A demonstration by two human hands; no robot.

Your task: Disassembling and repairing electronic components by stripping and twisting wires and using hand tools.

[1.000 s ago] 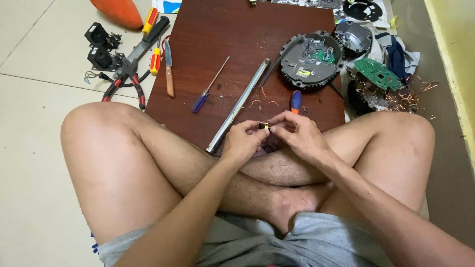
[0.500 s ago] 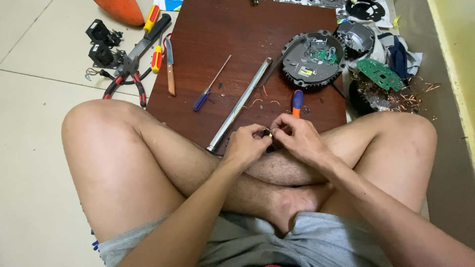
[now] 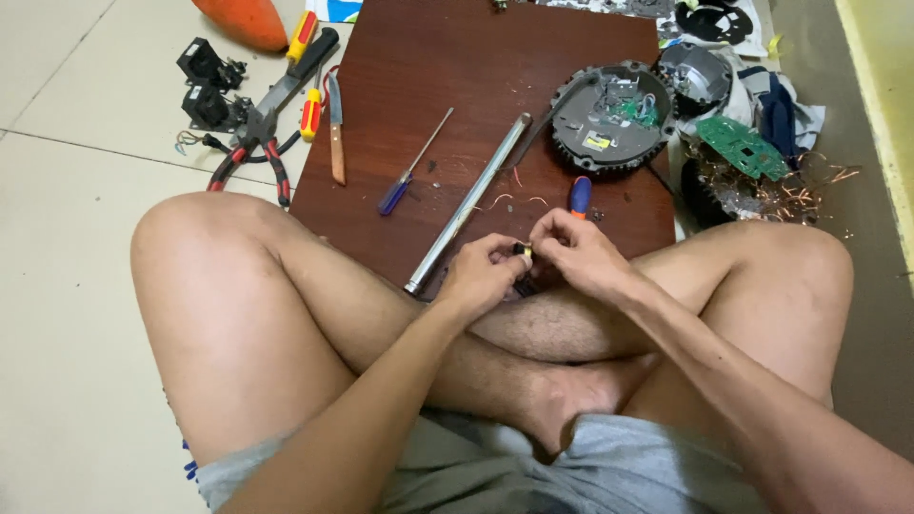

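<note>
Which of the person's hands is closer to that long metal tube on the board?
Left. The left hand lies beside the tube's near end; the right hand sits farther right.

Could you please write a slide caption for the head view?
Left hand and right hand pinch a small black part above a brown board.
</note>
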